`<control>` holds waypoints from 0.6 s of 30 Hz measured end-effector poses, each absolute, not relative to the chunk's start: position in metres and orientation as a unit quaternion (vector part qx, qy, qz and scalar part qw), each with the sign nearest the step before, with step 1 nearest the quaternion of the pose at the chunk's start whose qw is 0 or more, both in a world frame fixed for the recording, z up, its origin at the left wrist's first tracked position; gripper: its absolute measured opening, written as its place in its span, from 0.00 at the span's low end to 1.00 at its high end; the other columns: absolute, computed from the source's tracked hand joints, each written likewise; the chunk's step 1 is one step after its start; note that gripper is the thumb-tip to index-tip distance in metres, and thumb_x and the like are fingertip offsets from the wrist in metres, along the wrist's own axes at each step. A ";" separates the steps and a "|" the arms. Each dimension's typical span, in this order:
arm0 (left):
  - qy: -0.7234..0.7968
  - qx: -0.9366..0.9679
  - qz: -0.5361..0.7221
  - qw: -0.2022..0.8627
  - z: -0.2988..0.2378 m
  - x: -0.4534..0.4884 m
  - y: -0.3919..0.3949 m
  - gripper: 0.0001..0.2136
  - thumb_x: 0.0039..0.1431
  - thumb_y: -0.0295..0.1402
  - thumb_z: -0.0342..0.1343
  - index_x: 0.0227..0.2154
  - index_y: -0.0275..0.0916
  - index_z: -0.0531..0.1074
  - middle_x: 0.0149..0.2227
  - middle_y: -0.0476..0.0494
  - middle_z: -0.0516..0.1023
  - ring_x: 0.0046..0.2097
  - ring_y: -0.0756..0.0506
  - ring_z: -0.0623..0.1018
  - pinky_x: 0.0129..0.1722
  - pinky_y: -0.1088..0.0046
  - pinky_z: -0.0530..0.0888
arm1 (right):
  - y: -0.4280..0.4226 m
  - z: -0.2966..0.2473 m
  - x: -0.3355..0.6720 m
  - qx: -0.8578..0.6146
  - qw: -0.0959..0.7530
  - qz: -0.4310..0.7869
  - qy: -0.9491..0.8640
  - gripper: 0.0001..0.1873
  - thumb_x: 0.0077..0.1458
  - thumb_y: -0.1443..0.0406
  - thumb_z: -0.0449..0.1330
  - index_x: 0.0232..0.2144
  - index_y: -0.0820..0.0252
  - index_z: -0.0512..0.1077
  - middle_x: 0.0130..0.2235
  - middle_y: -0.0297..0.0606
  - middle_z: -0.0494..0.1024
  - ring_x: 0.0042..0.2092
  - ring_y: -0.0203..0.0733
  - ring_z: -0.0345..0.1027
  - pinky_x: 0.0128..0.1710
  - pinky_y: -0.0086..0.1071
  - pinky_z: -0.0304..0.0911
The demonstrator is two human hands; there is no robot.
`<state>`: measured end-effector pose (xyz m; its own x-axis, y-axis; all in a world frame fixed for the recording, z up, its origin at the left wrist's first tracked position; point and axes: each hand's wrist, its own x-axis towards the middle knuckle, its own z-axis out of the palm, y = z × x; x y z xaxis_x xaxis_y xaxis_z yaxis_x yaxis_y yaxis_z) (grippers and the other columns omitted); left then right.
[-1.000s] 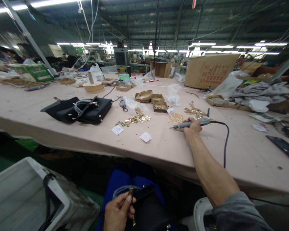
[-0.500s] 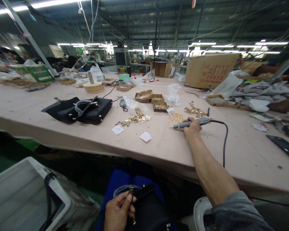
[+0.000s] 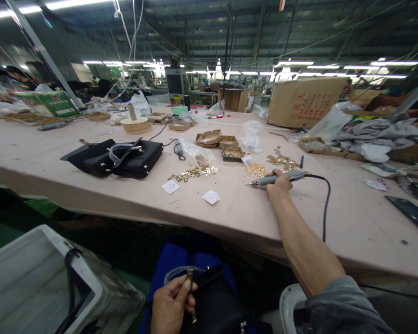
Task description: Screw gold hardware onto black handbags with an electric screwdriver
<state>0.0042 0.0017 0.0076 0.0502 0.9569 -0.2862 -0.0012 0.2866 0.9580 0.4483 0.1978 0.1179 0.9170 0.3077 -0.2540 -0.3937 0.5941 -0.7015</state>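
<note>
My right hand (image 3: 279, 182) is closed around a grey electric screwdriver (image 3: 292, 176), whose tip points left beside a heap of small gold screws (image 3: 255, 170) on the table. A black cord runs from the tool's rear end. Down at my lap, my left hand (image 3: 172, 299) pinches a small gold metal plate (image 3: 190, 275) between thumb and fingers. The plate sits by a black handbag (image 3: 216, 304) resting on my legs; whether it is fixed to a strap I cannot tell. Gold flat fittings (image 3: 195, 172) lie in a pile on the table.
Two black handbags (image 3: 135, 162) lie on the table's left part. Small cardboard boxes (image 3: 232, 154), clear plastic bags (image 3: 251, 139) and paper slips (image 3: 211, 197) are spread about. A white crate (image 3: 52, 273) stands at lower left. A phone (image 3: 409, 211) lies at the right edge.
</note>
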 end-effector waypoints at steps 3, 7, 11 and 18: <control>0.549 0.438 0.405 0.586 0.007 0.003 0.002 0.24 0.52 0.53 0.68 0.32 0.32 0.81 0.18 0.44 0.75 0.19 0.47 0.73 0.20 0.75 0.71 | 0.198 0.118 0.449 -0.410 0.890 0.194 0.056 0.20 0.45 0.79 0.61 0.32 0.56 0.58 0.26 0.26 0.69 0.21 0.35 0.63 0.15 0.28 0.69; 0.545 0.443 0.390 0.595 0.007 0.001 0.003 0.23 0.52 0.53 0.67 0.32 0.33 0.81 0.18 0.44 0.76 0.19 0.47 0.73 0.21 0.74 0.72 | 0.198 0.118 0.449 -0.414 0.889 0.188 0.059 0.20 0.44 0.79 0.61 0.33 0.56 0.58 0.27 0.26 0.69 0.21 0.35 0.64 0.16 0.27 0.69; 0.549 0.430 0.390 0.601 0.012 0.002 0.003 0.24 0.49 0.54 0.68 0.31 0.32 0.80 0.18 0.44 0.75 0.19 0.46 0.73 0.20 0.74 0.72 | 0.198 0.119 0.448 -0.416 0.889 0.184 0.058 0.19 0.45 0.79 0.61 0.33 0.56 0.58 0.27 0.26 0.69 0.21 0.35 0.64 0.16 0.28 0.70; 0.556 0.427 0.406 0.586 0.015 0.006 0.001 0.24 0.49 0.53 0.69 0.30 0.32 0.81 0.17 0.45 0.75 0.18 0.47 0.72 0.20 0.74 0.71 | 0.199 0.118 0.448 -0.416 0.888 0.188 0.054 0.20 0.44 0.79 0.61 0.33 0.56 0.58 0.27 0.26 0.69 0.22 0.34 0.64 0.17 0.28 0.70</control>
